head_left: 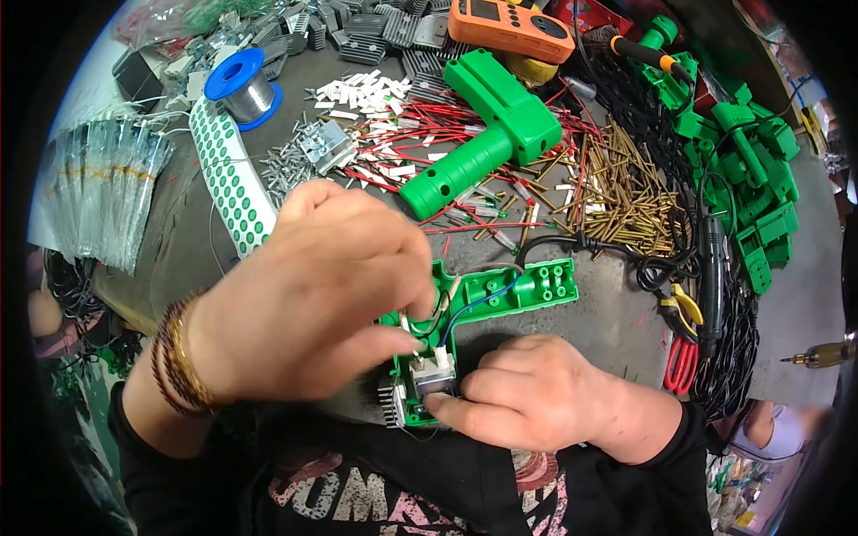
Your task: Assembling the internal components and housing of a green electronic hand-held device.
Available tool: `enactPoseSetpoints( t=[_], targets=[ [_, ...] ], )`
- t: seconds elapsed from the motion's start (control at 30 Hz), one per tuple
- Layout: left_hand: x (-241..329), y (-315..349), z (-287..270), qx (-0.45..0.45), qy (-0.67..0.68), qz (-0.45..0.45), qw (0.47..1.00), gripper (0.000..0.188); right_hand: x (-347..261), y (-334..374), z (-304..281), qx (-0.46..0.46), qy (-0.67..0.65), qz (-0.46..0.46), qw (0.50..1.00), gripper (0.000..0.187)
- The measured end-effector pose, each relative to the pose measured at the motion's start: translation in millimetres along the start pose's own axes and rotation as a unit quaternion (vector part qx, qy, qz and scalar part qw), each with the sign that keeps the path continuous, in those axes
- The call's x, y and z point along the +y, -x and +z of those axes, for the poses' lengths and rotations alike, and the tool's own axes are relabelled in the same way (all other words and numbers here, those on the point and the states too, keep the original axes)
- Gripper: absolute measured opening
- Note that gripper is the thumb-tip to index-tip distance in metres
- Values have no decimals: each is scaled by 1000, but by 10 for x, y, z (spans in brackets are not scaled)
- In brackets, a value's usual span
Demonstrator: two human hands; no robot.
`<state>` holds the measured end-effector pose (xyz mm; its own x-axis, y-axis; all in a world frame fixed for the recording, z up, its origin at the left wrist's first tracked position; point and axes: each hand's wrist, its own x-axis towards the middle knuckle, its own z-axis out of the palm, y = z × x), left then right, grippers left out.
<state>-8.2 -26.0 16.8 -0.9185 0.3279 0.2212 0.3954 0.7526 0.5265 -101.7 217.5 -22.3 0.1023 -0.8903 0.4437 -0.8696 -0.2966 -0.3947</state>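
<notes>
An open green plastic housing half [509, 293], shaped like a pistol grip, lies in front of me. Inside it sits a small block with a white ceramic top [436, 368], joined by a blue wire [476, 308] and other thin wires. My left hand [313, 290] bends over the housing, thumb and fingers curled together near the wires; what they pinch is hidden. My right hand [541, 393] is closed at the housing's near end, thumb against the block. A grey finned heat sink [391, 402] shows at the housing's left edge. A black cord [563, 239] leads off from it.
Beyond lie a closed green housing [487, 138], brass screws [630, 192], red-wired parts [420, 121] and an orange multimeter [509, 27]. At left are a solder spool [243, 89] and a sticker strip [228, 174]. Yellow-handled pliers [684, 313] and green housings [760, 179] stand right.
</notes>
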Motion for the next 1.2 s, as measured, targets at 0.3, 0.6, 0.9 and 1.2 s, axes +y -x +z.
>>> enactPoseSetpoints(
  t=[0.3,0.6,0.9,1.2],
  targets=[
    [-109,-196,-128,-115,-34,67,991,14,5,7,2,3,-12,-6,1000,26],
    [62,-246,-74,-178,-74,99,976,15,20,3,24,15,-15,-9,1000,21],
    [55,-243,-93,-152,-27,75,985,11,16,-2,29,18,-23,-16,999,19],
    [133,-319,-156,-202,-74,94,972,9,-17,-25,-9,2,-25,10,1000,14]
  ],
)
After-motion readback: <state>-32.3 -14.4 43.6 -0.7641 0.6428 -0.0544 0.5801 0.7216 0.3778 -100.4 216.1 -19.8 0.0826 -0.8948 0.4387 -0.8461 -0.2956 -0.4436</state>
